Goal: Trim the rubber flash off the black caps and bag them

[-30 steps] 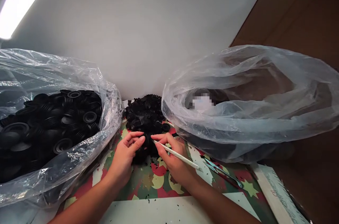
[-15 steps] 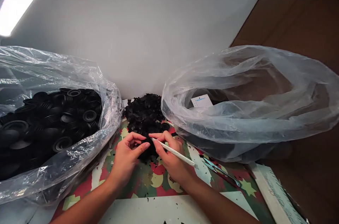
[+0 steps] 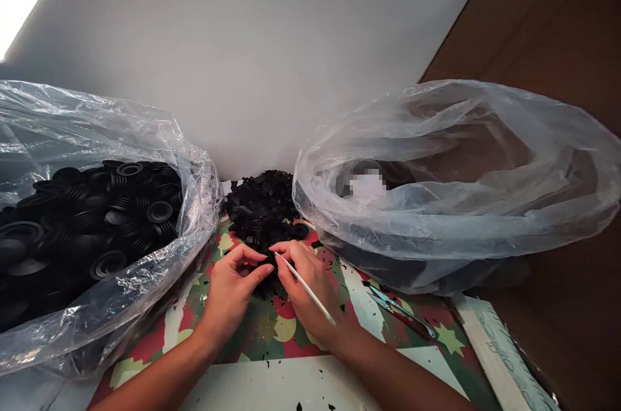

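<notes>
Fingers point(image 3: 259, 274) of left hand point(image 3: 228, 298) pinched on black part point(image 3: 270, 263) at front edge of pile point(image 3: 262, 204). Right hand point(image 3: 317, 285) closed round white pick point(image 3: 305, 288), tip at part.

Risk, judged: pick slips, jabs left fingertip; part springs into scrap.

Surface: star-patterned sheet point(image 3: 272, 330), black flecks. Left of pile: full bag point(image 3: 189, 158). Right of pile: scissors point(image 3: 400, 312), slack bag point(image 3: 436, 158). White wall point(image 3: 272, 61) behind pile.

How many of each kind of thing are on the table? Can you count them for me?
Clear plastic bags: 2, left bag, right bag
Hands: 2, left hand, right hand
White stick in the right hand: 1
Black rubber part in the left hand: 1
Small scissors-like tool: 1
Loose heap of black parts, too many to count singly: 1
Total: 8
</notes>
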Motion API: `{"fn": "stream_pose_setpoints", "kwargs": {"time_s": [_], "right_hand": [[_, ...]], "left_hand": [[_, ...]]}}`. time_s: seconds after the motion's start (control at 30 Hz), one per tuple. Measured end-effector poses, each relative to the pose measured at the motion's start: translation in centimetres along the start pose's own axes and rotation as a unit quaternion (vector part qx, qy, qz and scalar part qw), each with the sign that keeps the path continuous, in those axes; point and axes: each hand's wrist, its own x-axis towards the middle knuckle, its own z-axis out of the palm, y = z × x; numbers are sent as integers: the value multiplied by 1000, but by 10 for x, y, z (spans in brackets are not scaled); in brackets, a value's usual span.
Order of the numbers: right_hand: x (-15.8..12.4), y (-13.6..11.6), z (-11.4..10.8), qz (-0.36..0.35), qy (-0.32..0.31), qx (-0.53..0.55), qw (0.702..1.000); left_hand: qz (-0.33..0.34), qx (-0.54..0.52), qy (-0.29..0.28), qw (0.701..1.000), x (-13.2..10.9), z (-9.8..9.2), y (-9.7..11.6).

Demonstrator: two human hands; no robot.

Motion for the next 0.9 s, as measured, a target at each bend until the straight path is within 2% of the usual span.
{"fn": "stream_pose_setpoints", "kwargs": {"time_s": [0.1, 0.2, 0.33, 0.43, 0.53, 0.7, 0.9], "right_hand": [[1, 12, 4, -20, 2, -66, 998], [6, 28, 1, -20, 5, -128, 992], [13, 44, -3, -31, 14, -152, 988], [14, 46, -2, -45, 16, -165, 985], [12, 45, 2, -55, 23, -179, 982], [12, 47, 1, -65, 29, -188, 980], [19, 57, -9, -64, 34, -172, 982]], "left_hand": [[2, -40, 35, 999, 2, -2, 2], [-18, -144, 70, 987, 7, -6, 7], [-149, -298, 65, 941, 12, -7, 18], [-230, -312, 92, 917, 12, -3, 21], [-249, -304, 105, 914, 11, 0, 20], [-282, -300, 71, 909, 9, -3, 22], [-353, -281, -27, 892, 8, -14, 30]]}}
